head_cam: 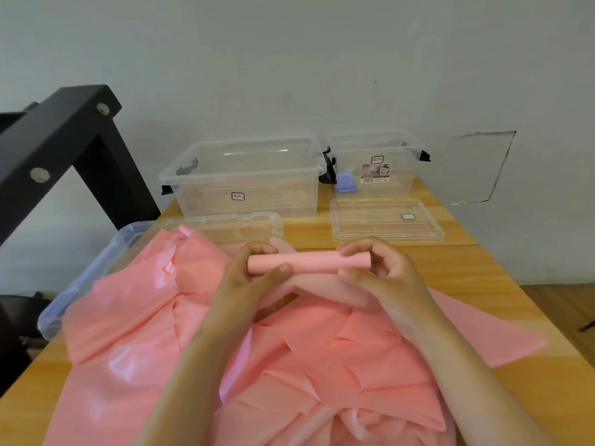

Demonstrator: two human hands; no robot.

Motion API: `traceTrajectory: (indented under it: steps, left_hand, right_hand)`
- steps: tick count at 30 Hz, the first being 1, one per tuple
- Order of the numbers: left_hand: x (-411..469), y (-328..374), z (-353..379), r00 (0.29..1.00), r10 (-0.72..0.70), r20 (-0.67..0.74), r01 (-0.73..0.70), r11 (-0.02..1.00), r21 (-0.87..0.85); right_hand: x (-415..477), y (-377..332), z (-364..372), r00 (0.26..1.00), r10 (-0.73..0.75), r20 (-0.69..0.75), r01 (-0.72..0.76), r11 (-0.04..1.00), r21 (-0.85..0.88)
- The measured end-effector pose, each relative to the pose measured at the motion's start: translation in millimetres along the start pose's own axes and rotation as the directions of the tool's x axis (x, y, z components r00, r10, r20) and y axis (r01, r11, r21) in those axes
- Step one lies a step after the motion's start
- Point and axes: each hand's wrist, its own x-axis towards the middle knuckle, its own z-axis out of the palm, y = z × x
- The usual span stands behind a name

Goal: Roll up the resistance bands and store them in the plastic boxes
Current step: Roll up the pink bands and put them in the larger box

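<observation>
Gripping roll [309,263] ends near lids [388,220] edges: left hand [251,278], right hand [389,272]

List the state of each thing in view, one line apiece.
pink roll: rolled tube, held off the table
left hand: grips its left end
right hand: grips its right end
large box: open, lid off
small box: open, lid off
large lid: partly under bands
small lid: flat on table
loose bands: unrolled, heaped
</observation>
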Motion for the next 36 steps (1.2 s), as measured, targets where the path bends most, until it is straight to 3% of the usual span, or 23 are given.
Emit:
traceTrajectory:
  steps: [4,9,13,18,21,26,29,33,36]
  left_hand:
    - [-3,4,3,1.0,0.018,0.001,-0.018,0.998,-0.053]
    - [0,0,-1,1.0,0.014,0.028,-0.016,0.999,0.047]
    - [0,1,0,0.999,-0.033,0.039,0.035,0.999,-0.031]
    - [0,6,0,0.994,0.109,0.016,-0.108,0.993,-0.05]
    - [-1,6,3,0.998,0.058,-0.03,-0.06,0.994,-0.088]
    - [0,1,2,1.0,0.016,-0.008,-0.015,0.994,0.107]
    - [-1,3,3,0.999,0.018,0.036,-0.021,0.995,0.1]
    - [-4,10,5,0.997,0.057,-0.055,-0.056,0.998,0.017]
    - [-4,12,7,0.994,0.057,-0.089,-0.057,0.998,0.001]
  right_hand:
    - [2,1,1,0.996,0.081,-0.035,-0.081,0.997,0.011]
    - [3,-2,-2,0.999,-0.035,-0.034,0.035,0.999,0.007]
    - [3,0,-3,0.995,-0.098,0.007,0.098,0.994,-0.037]
    - [1,-1,-3,0.995,0.057,0.085,-0.06,0.998,0.031]
    - [1,-3,-3,0.999,0.024,0.021,-0.023,0.999,-0.023]
    - [3,1,-3,0.997,-0.079,0.002,0.079,0.996,-0.035]
    - [3,1,-5,0.995,-0.099,0.014,0.1,0.994,-0.043]
    - [3,1,-6,0.997,0.028,0.075,-0.027,1.0,-0.009]
    - [3,0,-4,1.0,0.021,0.012,-0.021,0.999,0.025]
